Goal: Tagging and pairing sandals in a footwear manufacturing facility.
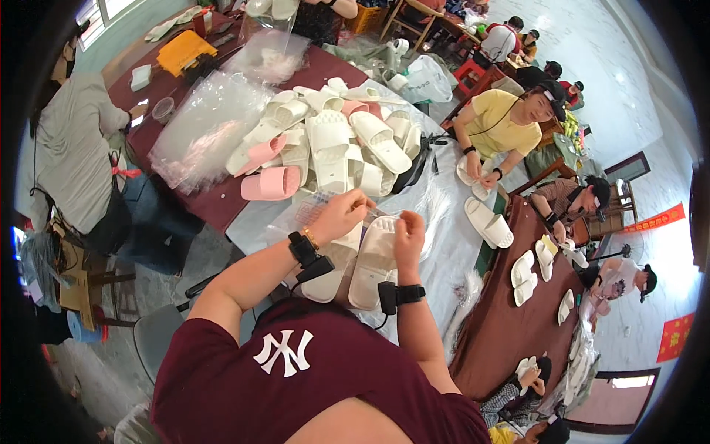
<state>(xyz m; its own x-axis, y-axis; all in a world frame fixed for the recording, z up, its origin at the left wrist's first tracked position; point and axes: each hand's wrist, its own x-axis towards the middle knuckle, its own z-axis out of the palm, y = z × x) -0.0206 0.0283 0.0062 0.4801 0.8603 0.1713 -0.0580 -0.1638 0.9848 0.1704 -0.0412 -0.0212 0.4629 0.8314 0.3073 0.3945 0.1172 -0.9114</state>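
A pair of cream slippers lies in front of me at the table's near edge: the left slipper (333,270) partly under my wrist, the right slipper (374,260) beside it. Over the toe ends, my left hand (342,216) is closed in a pinch; what its fingertips hold is too small to make out. My right hand (409,240) has its fingers curled closed at the right slipper's outer toe edge, their grip hidden. A clear sheet with small coloured marks (302,212) lies beside my left hand. Just beyond is a heap of cream slippers (329,148) with several pink slippers (271,183).
Clear plastic bags (211,129) are stacked left of the heap on the dark red table (336,65). At the right, a person in yellow (503,122) handles a slipper, near a loose cream pair (488,223). A grey chair (159,340) stands at my left.
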